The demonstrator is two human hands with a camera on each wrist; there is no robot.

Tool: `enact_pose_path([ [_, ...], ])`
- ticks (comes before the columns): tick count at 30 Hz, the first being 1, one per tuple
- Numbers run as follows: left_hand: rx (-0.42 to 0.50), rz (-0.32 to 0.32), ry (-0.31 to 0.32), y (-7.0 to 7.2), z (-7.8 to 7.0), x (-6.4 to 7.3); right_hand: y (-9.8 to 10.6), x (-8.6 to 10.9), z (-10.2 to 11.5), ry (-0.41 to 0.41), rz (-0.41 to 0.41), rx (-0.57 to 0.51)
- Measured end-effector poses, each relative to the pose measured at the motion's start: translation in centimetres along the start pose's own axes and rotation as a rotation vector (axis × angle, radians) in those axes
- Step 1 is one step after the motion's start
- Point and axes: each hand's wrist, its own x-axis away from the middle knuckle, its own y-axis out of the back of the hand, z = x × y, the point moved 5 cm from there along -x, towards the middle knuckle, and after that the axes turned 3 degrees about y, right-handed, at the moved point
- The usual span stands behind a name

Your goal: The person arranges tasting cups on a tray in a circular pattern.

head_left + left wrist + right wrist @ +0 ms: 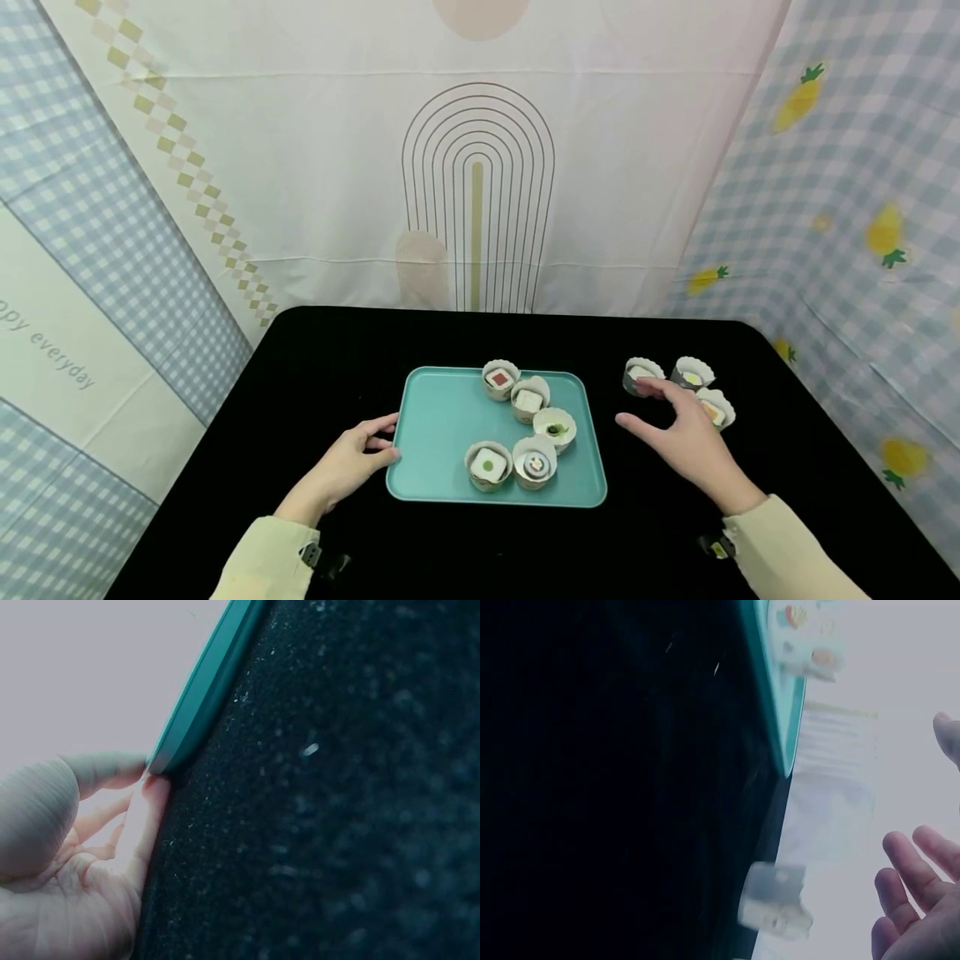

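Note:
A teal tray (435,433) lies on the black table and bears several paper cups, each with a small sushi-like piece inside. My left hand (348,462) holds the tray's left edge; in the left wrist view, thumb and finger (146,817) meet at the rim. Right of the tray my right hand (693,442) hovers, thumb and fingers apart, nothing between them. Its fingertips overlap a cup with a white piece (642,371) in the head view. Beside that stand a cup with a yellow-centred piece (692,375) and one with an orange-topped piece (716,408), partly behind the hand.
On the tray, a cup with a red-topped piece (500,379) stands at the back, and one with a green-dotted piece (488,467) at the front. The black table (322,367) ends at a white patterned curtain (330,167); blue checked cloth (862,250) hangs at the right.

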Motion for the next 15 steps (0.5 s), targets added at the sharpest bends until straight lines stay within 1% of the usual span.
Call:
enact_pose_path([
  [6, 0.001, 0.014, -0.002, -0.1, 0.0, 0.1, 1.6, 0.8, -1.9, -0.04, -0.005, 0.016],
  [10, -0.001, 0.015, -0.001, -0.1, 0.0, 0.1, 3.0, 1.1, -3.2, -0.061, -0.03, 0.026],
  [15, -0.004, 0.009, 0.0, -0.1, 0.0, 0.1, 4.6, 1.4, -5.1, -0.125, -0.049, -0.011],
])
